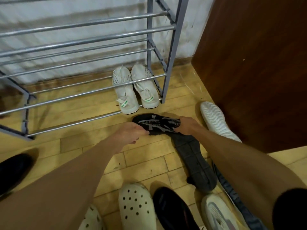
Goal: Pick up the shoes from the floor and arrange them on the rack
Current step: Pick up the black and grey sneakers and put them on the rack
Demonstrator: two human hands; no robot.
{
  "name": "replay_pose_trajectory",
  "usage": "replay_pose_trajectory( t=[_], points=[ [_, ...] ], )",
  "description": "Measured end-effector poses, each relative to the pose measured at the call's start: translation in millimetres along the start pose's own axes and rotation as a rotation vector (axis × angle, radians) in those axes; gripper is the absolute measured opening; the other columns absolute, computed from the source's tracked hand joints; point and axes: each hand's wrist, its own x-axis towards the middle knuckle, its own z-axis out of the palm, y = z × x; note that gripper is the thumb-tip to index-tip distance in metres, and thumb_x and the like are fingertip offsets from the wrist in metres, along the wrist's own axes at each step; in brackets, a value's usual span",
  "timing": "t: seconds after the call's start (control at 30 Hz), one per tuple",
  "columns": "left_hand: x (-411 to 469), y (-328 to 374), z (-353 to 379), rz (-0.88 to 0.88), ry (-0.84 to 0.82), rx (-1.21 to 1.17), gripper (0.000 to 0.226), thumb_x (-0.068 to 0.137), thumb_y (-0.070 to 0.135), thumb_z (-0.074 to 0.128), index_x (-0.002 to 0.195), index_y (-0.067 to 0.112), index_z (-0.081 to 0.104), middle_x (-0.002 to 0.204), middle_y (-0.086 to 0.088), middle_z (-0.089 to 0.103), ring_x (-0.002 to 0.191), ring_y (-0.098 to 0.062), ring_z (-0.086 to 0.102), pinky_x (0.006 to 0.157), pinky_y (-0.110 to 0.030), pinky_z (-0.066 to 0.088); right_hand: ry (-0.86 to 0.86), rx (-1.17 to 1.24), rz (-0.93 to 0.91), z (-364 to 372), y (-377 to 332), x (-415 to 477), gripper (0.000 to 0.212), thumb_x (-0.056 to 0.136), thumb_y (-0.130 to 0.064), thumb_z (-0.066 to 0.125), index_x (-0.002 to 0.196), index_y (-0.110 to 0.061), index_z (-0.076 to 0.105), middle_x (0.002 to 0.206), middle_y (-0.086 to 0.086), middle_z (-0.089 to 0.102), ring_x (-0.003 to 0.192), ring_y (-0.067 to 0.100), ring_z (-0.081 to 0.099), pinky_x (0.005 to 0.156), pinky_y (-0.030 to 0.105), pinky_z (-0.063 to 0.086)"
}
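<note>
I judged the black grey-striped knit sneaker (159, 124) light and floppy. My right hand (187, 127) gripped its heel end; my left hand (131, 132) pinched its side.

A white wall (83, 10) stands at the back, streaked with brownish stains, with a dark skirting (182, 61) along its foot. On the right a large brown wooden panel (257, 72), scuffed in places, meets the wall at a corner.
</note>
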Motion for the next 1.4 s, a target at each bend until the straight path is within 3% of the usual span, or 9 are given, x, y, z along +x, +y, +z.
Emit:
replay_pose_trajectory(
  t=[0.1,0.3,0.5,0.67,0.8,0.9,1.1,1.23,1.4],
  points=[
    [-5.3,-8.1,-5.4,0.004,0.003,0.001,0.036,0.079,0.021,0.075,0.112,0.014,0.063,0.112,0.000,0.063,0.103,-0.018,0.060,0.085,-0.028,0.052,-0.065,-0.028,0.054,-7.6,-6.5,-5.5,0.065,0.083,-0.033,0.073,0.134,-0.003,0.046,0.134,0.015,0.054,0.117,0.029,0.056,0.078,0.029,0.045],
    [-37.4,-23.9,2.5,-0.037,-0.071,0.095,0.044,0.078,0.024,0.076,0.117,0.011,0.059,0.111,-0.005,0.062,0.100,-0.021,0.062,0.085,-0.030,0.055,-0.302,0.080,0.148,2.9,-0.1,-41.8,0.068,0.080,-0.022,0.077,0.135,-0.002,0.043,0.137,0.017,0.050,0.117,0.029,0.057,0.094,0.036,0.054],
    [-88.5,-5.6,2.5,-0.030,-0.174,0.305,0.045,0.083,0.033,0.070,0.121,0.014,0.056,0.113,-0.007,0.063,0.096,-0.019,0.065,0.088,-0.034,0.057,-0.284,0.383,0.067,-15.4,1.5,-107.0,0.037,0.076,-0.012,0.081,0.105,0.000,0.061,0.085,0.009,0.059,0.071,0.017,0.058,0.048,0.023,0.057],
    [-148.2,26.1,-8.4,-0.035,-0.224,0.241,0.072,0.083,0.052,0.063,0.142,0.016,0.041,0.135,-0.015,0.054,0.114,-0.028,0.061,0.093,-0.036,0.053,-0.184,0.555,-0.222,-52.2,-26.4,-171.7,0.040,0.075,-0.010,0.079,0.110,0.001,0.066,0.103,0.010,0.070,0.086,0.021,0.070,0.073,0.028,0.061],
    [-194.9,52.2,-29.8,0.215,0.048,-0.008,0.044,0.087,0.032,0.067,0.126,0.014,0.058,0.106,-0.006,0.067,0.085,-0.022,0.067,0.080,-0.035,0.056,-0.007,0.635,-0.443,-93.8,-75.2,-225.6,0.037,0.077,-0.004,0.076,0.113,-0.007,0.066,0.094,0.001,0.071,0.086,0.015,0.069,0.079,0.027,0.059],
    [-235.6,70.1,-60.7,0.343,0.214,-0.112,0.026,0.088,0.016,0.066,0.114,0.013,0.062,0.101,-0.005,0.068,0.072,-0.014,0.063,0.070,-0.030,0.057,0.082,0.607,-0.550,-126.4,-109.7,-260.7,0.042,0.078,-0.007,0.077,0.118,-0.004,0.066,0.105,0.008,0.073,0.095,0.021,0.070,0.089,0.037,0.058],
    [-330.2,70.8,-141.5,0.460,0.317,-0.163,0.026,0.089,0.017,0.065,0.114,0.013,0.063,0.107,-0.006,0.071,0.089,-0.024,0.067,0.076,-0.032,0.057,0.180,0.353,-0.747,-175.0,-193.9,-345.6,0.063,0.065,-0.026,0.088,0.121,-0.012,0.064,0.096,0.004,0.075,0.088,0.017,0.070,0.088,0.035,0.056],
    [-381.0,48.6,-183.5,0.477,0.428,-0.229,0.035,0.087,0.009,0.064,0.120,0.010,0.055,0.112,-0.010,0.070,0.097,-0.031,0.068,0.086,-0.045,0.057,0.224,0.254,-0.828,-175.5,-259.6,-395.9,0.058,0.065,-0.024,0.088,0.117,-0.009,0.067,0.092,0.007,0.074,0.086,0.024,0.072,0.083,0.039,0.059],
    [-425.4,-10.1,-217.1,0.438,0.532,-0.367,0.021,0.091,0.011,0.061,0.111,0.008,0.059,0.098,-0.010,0.070,0.078,-0.023,0.066,0.078,-0.039,0.057,0.216,0.156,-0.844,-140.5,-335.1,-437.9,0.041,0.068,-0.021,0.085,0.102,-0.002,0.074,0.094,0.014,0.076,0.081,0.026,0.074,0.075,0.040,0.062]
  ],
)
